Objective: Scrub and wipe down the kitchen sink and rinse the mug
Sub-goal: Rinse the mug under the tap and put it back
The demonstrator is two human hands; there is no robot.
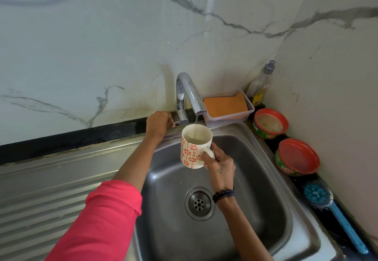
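Note:
My right hand (217, 163) grips the handle of a white mug (193, 148) with red flower patterns and holds it upright over the steel sink (253, 179). A thin stream of water runs from the chrome tap (189, 92) into the mug, which holds some water. My left hand (158, 122) reaches to the tap's base and pinches its small lever. The sink basin below holds nothing, with its drain (199, 203) in the middle.
A ribbed steel drainboard (51, 189) lies to the left. Behind the sink, a plastic tray holds an orange sponge (225, 105), with a dish soap bottle (260, 84) beside it. Two red-rimmed tubs (270, 122) (296, 156) and a blue scrub brush (327, 203) line the right ledge.

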